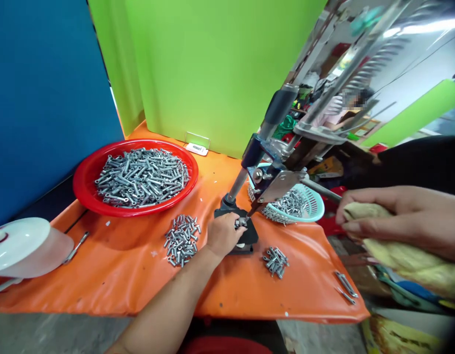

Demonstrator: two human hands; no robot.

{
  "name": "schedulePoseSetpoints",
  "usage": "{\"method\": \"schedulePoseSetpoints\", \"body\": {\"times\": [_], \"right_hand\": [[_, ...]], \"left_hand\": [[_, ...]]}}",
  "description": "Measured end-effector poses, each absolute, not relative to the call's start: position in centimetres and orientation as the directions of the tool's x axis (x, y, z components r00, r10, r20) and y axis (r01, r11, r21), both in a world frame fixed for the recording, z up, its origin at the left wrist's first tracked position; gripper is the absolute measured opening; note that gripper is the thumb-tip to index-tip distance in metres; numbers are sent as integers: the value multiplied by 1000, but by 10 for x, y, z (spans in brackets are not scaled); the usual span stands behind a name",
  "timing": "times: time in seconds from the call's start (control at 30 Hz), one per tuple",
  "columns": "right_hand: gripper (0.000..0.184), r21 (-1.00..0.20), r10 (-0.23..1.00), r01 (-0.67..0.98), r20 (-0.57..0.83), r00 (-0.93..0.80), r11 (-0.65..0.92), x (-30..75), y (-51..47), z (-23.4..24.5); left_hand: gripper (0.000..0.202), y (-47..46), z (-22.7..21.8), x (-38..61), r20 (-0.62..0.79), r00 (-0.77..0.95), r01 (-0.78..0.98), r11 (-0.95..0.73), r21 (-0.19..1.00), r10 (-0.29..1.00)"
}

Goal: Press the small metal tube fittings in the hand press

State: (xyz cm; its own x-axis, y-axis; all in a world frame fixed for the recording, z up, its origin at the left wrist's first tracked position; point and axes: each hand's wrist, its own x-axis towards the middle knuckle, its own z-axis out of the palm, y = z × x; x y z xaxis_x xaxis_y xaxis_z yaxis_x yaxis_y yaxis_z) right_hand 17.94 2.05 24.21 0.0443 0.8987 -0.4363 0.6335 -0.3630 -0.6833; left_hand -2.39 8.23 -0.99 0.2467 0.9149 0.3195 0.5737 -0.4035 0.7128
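Note:
My left hand pinches a small metal eye fitting on the dark base of a hand press. The press tip comes down right beside these fingers; whether it touches the fitting I cannot tell. My right hand is closed around the end of the press lever, with a yellowish cloth wrapped in the grip. Left of the base lies a pile of short metal fittings, and a smaller pile of fittings lies to its right.
A red basin full of metal eye bolts stands at the back left. Behind the press is a pale blue basket of small parts. A white-lidded container sits far left, loose metal pieces near the right edge. A person sits beyond.

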Motion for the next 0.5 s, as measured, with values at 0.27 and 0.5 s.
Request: {"method": "schedulePoseSetpoints", "body": {"times": [0.27, 0.5], "right_hand": [[22, -431, 994, 897, 82, -73, 102, 193, -17, 182], [9, -351, 902, 885, 402, -154, 308, 167, -15, 138]], "left_hand": [[19, 84, -15, -20, 347, 267, 557, -438, 706, 899], [17, 83, -18, -17, 401, 227, 555, -456, 696, 888]]}}
